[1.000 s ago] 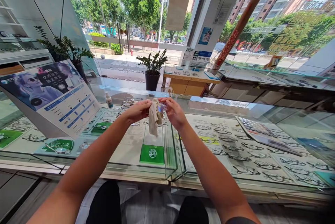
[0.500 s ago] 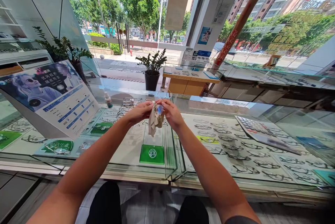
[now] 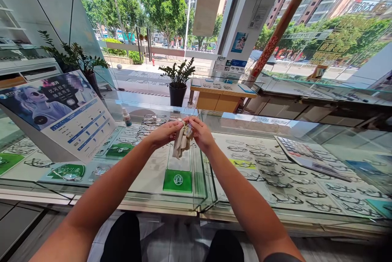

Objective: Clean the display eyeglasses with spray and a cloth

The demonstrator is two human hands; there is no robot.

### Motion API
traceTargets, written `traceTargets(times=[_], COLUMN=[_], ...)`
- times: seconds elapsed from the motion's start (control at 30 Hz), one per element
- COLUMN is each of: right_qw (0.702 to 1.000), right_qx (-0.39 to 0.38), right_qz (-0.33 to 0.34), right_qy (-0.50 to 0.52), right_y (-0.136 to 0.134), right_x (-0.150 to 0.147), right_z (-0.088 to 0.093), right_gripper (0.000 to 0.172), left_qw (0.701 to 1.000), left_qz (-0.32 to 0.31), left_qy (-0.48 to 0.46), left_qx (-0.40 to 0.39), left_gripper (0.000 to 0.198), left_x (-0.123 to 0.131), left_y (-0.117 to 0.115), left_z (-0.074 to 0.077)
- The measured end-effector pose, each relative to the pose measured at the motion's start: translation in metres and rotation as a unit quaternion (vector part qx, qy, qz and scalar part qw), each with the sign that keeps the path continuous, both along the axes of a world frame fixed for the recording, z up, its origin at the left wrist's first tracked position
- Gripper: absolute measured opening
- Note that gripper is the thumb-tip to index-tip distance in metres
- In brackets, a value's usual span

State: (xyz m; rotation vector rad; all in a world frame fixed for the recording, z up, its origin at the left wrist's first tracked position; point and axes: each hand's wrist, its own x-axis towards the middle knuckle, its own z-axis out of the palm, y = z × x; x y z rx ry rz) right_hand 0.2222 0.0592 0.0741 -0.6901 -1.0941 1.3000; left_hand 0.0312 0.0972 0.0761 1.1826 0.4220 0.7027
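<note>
- The fingers of the left hand (image 3: pixel 165 133) are pinched onto a beige cloth (image 3: pixel 181 143), gripping its upper edge while the rest hangs down in loose folds.
- The fingers of the right hand (image 3: pixel 199 133) are closed on the same cloth from the other side, with a pair of glasses (image 3: pixel 189 128) caught between cloth and fingertips; only a small glint of lens shows, the frame is mostly hidden.
- Both hands meet above the glass surface (image 3: pixel 190 180), and the cloth hangs clear of it, not touching.
- Directly below the cloth, inside the glass case, lies a green sign (image 3: pixel 178 180) with a white emblem.
- Left of the cloth, on the surface, stands a small spray bottle (image 3: pixel 125 117); further left leans a slanted poster board (image 3: pixel 58 110).
- Rows of spectacle frames (image 3: pixel 275 176) fill the case to the right of the cloth.
- Well to the right of the cloth, a calculator (image 3: pixel 306 153) lies on the surface.
- Beyond the cloth, behind the surface, stands a potted plant (image 3: pixel 178 80).
</note>
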Motion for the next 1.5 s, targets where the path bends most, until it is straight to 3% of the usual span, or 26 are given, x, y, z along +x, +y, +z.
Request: traceTargets(times=[0.27,0.57,0.77,1.03,1.5], right_qw=[0.999,0.999,1.0,1.0,0.999], right_qx=[-0.013,-0.009,0.011,0.002,0.011], right_qz=[0.025,0.035,0.028,0.02,0.04], right_qy=[0.016,0.017,0.007,0.006,0.022], right_y=[-0.007,-0.01,-0.01,-0.01,-0.017], right_x=[-0.005,-0.004,-0.004,-0.003,-0.009], right_z=[0.004,0.008,0.007,0.007,0.011], right_gripper=[0.042,0.039,0.039,0.041,0.04], left_qw=[1.0,0.999,0.999,1.0,0.992], left_qz=[-0.005,0.007,0.017,0.01,0.116], left_qy=[0.002,-0.028,-0.008,0.0,-0.039], left_qx=[-0.013,-0.045,-0.028,0.009,-0.02], left_gripper=[0.056,0.055,0.066,0.059,0.069], left_x=[0.004,0.01,0.011,0.006,0.018], left_y=[-0.002,-0.012,-0.013,-0.013,-0.031], left_z=[-0.009,-0.003,-0.007,-0.003,0.003])
